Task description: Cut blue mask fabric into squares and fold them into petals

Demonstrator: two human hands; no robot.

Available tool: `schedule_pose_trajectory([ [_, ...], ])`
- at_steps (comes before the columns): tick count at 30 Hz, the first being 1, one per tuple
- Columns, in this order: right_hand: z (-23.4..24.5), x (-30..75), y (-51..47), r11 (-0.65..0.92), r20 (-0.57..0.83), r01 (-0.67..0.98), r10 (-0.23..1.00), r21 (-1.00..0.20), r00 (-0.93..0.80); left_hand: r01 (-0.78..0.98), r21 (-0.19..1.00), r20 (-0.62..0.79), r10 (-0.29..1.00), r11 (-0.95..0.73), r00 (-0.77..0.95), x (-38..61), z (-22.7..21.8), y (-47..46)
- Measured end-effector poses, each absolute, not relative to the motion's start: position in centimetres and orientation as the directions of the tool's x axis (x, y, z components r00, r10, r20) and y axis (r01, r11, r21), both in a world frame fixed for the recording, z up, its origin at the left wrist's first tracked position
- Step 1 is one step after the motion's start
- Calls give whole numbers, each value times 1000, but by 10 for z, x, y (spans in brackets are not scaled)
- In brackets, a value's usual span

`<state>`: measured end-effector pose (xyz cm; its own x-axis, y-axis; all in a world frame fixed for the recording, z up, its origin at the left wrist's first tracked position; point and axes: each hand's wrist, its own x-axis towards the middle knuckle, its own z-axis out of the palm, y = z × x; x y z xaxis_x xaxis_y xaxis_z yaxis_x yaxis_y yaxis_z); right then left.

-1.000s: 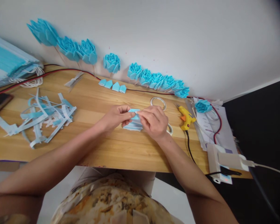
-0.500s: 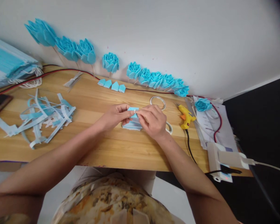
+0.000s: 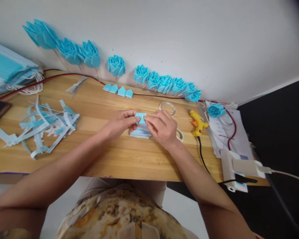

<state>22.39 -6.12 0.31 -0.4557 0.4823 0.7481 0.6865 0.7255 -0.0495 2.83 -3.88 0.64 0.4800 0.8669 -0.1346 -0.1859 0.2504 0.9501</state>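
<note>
My left hand (image 3: 121, 123) is closed, pinching a small light-blue fabric piece (image 3: 141, 115) between thumb and fingers above the table. My right hand (image 3: 163, 127) is closed too, its thumb and fingertip meeting at a small white strip (image 3: 143, 118) on the face of that piece. Whether the strip is tape or backing paper, I cannot tell. Under both hands lies a stack of pleated pale-blue fabric pieces (image 3: 140, 133), partly covered by the fingers. A tape roll (image 3: 180, 135) shows in part beside my right wrist.
Blue fabric flowers (image 3: 116, 65) on thin stems lean along the wall, with folded blue petals (image 3: 121, 91) before them. Fabric scraps (image 3: 43, 124) and face masks (image 3: 7, 68) lie left. Another tape roll (image 3: 167, 103), a yellow glue gun (image 3: 198, 123) and a power strip (image 3: 228, 169) are right.
The white strip and my right fingertips have shifted slightly across the blue piece, so more of its face shows. The camera view has moved a little; both hands keep their grip.
</note>
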Motion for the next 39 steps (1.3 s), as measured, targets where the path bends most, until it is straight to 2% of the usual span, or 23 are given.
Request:
schedule_pose_trajectory([
  [5, 3, 224, -63, 718, 728, 696, 478, -1, -492, -173, 958, -126, 879, 229, 461, 30, 12, -41],
  [10, 4, 222, -63, 729, 700, 684, 500, -23, -510, -23, 990, -115, 908, 136, 402, 29, 15, -42],
  [15, 12, 225, -63, 743, 659, 614, 606, -267, -446, 77, 996, -79, 899, 50, 431, 28, 15, -41],
  [19, 17, 226, -65, 678, 623, 589, 703, -439, -344, 154, 988, -40, 896, -31, 442, 30, 16, -43],
  [23, 14, 223, -67, 548, 474, 536, 834, -642, -284, 219, 963, 38, 883, -157, 467, 31, 16, -45],
  [27, 10, 221, -68, 429, 344, 436, 901, -791, -263, 199, 975, -4, 888, -99, 459, 30, 15, -44],
  [32, 6, 219, -68, 356, 284, 299, 923, -885, -259, 47, 999, -27, 915, 9, 404, 28, 16, -44],
  [39, 2, 217, -67, 304, 276, 224, 950, -926, -148, 59, 997, 10, 880, -43, 475, 33, 14, -44],
])
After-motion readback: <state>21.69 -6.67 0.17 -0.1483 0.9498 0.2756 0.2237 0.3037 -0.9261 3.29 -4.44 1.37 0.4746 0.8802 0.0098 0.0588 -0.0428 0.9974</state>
